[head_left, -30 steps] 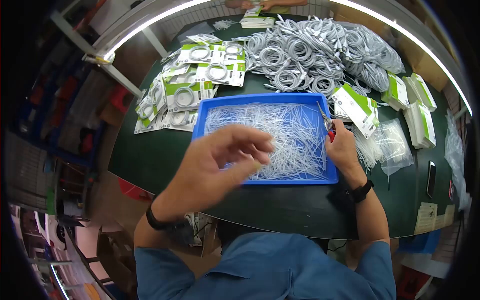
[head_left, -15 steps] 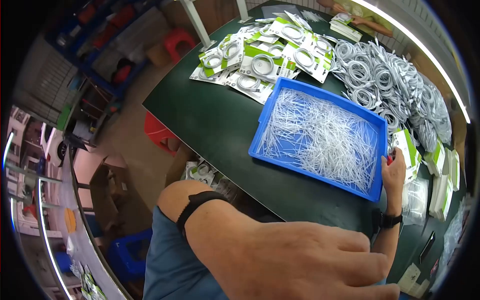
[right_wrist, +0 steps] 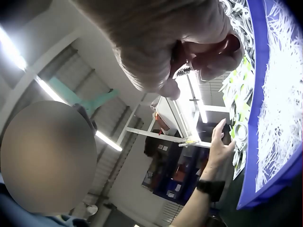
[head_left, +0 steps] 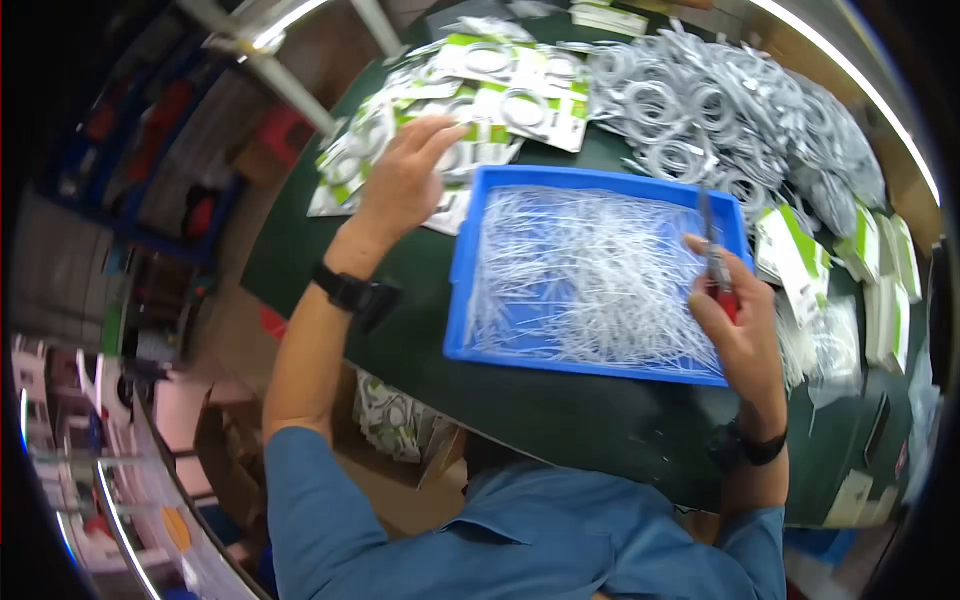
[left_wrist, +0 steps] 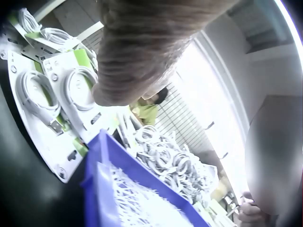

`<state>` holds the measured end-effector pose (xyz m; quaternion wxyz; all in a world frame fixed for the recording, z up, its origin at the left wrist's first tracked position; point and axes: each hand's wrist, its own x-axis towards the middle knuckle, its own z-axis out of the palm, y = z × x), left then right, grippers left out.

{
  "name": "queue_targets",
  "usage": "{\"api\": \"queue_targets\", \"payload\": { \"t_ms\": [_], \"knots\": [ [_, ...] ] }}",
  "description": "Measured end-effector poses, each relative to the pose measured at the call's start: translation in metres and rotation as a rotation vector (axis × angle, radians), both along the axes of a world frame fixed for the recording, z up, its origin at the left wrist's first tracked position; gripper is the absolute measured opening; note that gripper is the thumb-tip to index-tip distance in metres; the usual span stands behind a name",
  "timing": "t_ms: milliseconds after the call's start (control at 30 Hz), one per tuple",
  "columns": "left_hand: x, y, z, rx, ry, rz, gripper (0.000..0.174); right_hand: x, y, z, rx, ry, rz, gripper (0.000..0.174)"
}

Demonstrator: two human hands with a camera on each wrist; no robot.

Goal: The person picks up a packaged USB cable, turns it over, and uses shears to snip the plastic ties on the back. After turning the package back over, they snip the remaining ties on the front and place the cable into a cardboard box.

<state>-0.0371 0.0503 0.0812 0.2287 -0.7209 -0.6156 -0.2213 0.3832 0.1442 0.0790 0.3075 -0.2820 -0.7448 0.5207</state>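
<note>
In the head view my left hand (head_left: 405, 180) is over the pile of carded cables (head_left: 490, 105), its fingers spread and nothing in them. The right wrist view shows the same left hand with thumb and fingers apart. My right hand (head_left: 745, 330) grips red-handled scissors (head_left: 717, 270), blades pointing away from me, above the right side of a blue tray (head_left: 590, 372). Thin white plastic strips (head_left: 620, 270) fill much of that tray. In the right wrist view the fingers hide most of the scissors.
A large heap of coiled grey cables (head_left: 710, 100) lies behind the tray. Green and white cards (head_left: 790, 255) sit to its right, near a clear bag (head_left: 832, 345) and stacks of cards (head_left: 885, 320). Below the table edge, a carton (head_left: 440, 455) holds carded cables.
My left hand went from over the tray, down near my body, then up to the carded cables. The right hand keeps hold of the scissors, now over the tray. The head view swung and returned partway.
</note>
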Motion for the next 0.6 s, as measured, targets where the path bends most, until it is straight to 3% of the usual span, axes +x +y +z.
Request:
{"api": "queue_targets", "payload": {
  "t_ms": [100,233,267,333,400,600],
  "knots": [
    [-0.059,0.045,-0.031,-0.189,0.245,0.082,0.085,-0.011,0.004,0.003,-0.036,-0.174,0.112,0.056],
    [-0.102,0.088,-0.054,-0.354,0.271,0.014,0.083,-0.021,0.008,-0.017,0.038,-0.183,0.191,0.063],
    [-0.104,0.096,-0.056,-0.381,0.280,0.001,0.084,-0.022,0.010,-0.007,-0.039,-0.265,0.222,0.068],
    [-0.110,0.108,-0.059,-0.435,0.310,0.000,0.086,-0.026,0.014,-0.018,-0.026,-0.217,0.163,0.064],
    [-0.117,0.120,-0.071,-0.414,0.343,-0.036,0.085,-0.034,0.018,-0.031,0.023,-0.155,0.117,0.062],
    [-0.131,0.119,-0.061,-0.389,0.421,-0.064,0.068,-0.029,0.020,-0.030,-0.317,-0.100,0.056,0.063]
  ]
}}
